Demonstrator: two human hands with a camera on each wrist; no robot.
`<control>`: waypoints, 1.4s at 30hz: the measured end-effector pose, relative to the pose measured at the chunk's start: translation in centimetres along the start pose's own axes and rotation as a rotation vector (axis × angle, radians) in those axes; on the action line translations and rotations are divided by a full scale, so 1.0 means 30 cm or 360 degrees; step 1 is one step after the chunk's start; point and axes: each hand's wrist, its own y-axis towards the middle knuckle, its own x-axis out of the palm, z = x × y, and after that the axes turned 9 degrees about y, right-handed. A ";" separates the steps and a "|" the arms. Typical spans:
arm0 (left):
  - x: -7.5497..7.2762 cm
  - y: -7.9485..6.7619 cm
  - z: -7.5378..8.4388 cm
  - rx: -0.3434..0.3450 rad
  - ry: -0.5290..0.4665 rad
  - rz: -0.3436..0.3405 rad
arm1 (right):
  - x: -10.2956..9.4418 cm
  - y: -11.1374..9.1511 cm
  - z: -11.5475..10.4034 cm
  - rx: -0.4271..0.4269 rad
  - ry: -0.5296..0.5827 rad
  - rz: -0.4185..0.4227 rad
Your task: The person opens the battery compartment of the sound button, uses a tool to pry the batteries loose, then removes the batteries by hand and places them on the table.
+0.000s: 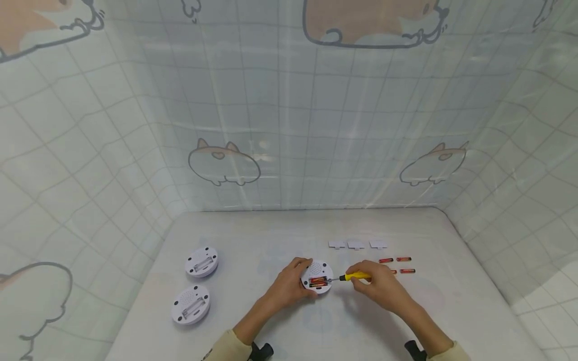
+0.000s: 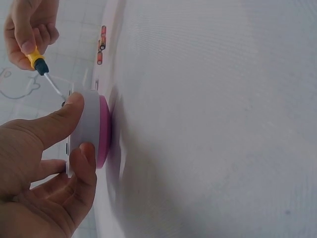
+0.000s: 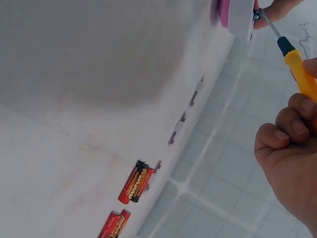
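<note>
A round white device with a pink underside lies on the table, two red batteries in its open compartment. My left hand grips it by the left side, thumb and fingers on its rim. In my right hand is a yellow screwdriver with a black collar. Its metal shaft reaches the compartment's right end, and in the right wrist view the tip meets a small part on the device's face.
Two more round white devices with vacant battery compartments lie at the left. Three white covers are lined up behind my right hand. Several red batteries lie to the right of them. Patterned sheets wall the table's back and sides.
</note>
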 end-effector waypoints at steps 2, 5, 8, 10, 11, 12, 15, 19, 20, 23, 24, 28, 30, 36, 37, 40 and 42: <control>0.001 0.000 -0.001 0.0002 -0.0002 0.0002 | 0.005 -0.001 -0.006 0.0006 -0.0044 -0.0020; 0.003 0.000 -0.002 0.0007 -0.0005 0.0009 | 0.011 0.000 -0.011 0.0021 -0.0092 -0.0031; 0.004 0.001 -0.002 0.0005 -0.0009 0.0009 | 0.014 0.001 -0.014 0.0031 -0.0131 -0.0032; 0.005 0.001 -0.001 0.0001 -0.0010 0.0007 | 0.016 0.001 -0.016 0.0027 -0.0148 -0.0032; 0.005 0.001 0.000 -0.0004 -0.0010 0.0006 | 0.016 0.001 -0.017 0.0021 -0.0165 -0.0031; 0.006 0.002 0.000 -0.0009 -0.0011 0.0003 | 0.017 0.000 -0.018 0.0014 -0.0181 -0.0029; 0.007 0.003 0.002 -0.0026 -0.0010 -0.0005 | 0.018 -0.002 -0.023 -0.0035 -0.0238 -0.0023; 0.006 0.003 0.005 -0.0039 -0.0009 -0.0009 | 0.017 -0.005 -0.036 -0.0134 -0.0362 -0.0020; 0.006 0.003 0.005 -0.0039 -0.0011 -0.0008 | 0.017 -0.006 -0.041 -0.0153 -0.0403 -0.0021; 0.006 0.003 0.006 -0.0032 -0.0016 -0.0002 | 0.014 -0.007 -0.059 -0.0212 -0.0526 -0.0039; 0.006 0.003 0.006 -0.0027 -0.0018 0.0000 | 0.013 -0.007 -0.066 -0.0230 -0.0568 -0.0054; 0.006 0.004 0.005 0.0001 -0.0032 0.0013 | 0.009 -0.004 -0.095 -0.0459 -0.0744 -0.0076; 0.006 0.006 0.003 0.0013 -0.0039 0.0019 | 0.009 0.001 -0.105 -0.0657 -0.0834 -0.0054; 0.004 0.014 -0.002 0.0007 -0.0032 0.0020 | 0.014 0.012 -0.115 -0.0923 -0.0939 0.0001; 0.004 0.015 -0.003 0.0002 -0.0027 0.0013 | 0.013 0.011 -0.114 -0.0889 -0.0908 -0.0009; 0.008 0.015 -0.008 -0.0008 -0.0017 -0.0007 | 0.008 0.005 -0.104 -0.0751 -0.0817 -0.0033; 0.011 0.015 -0.011 -0.0014 -0.0001 -0.0013 | 0.005 0.002 -0.099 -0.0668 -0.0755 -0.0042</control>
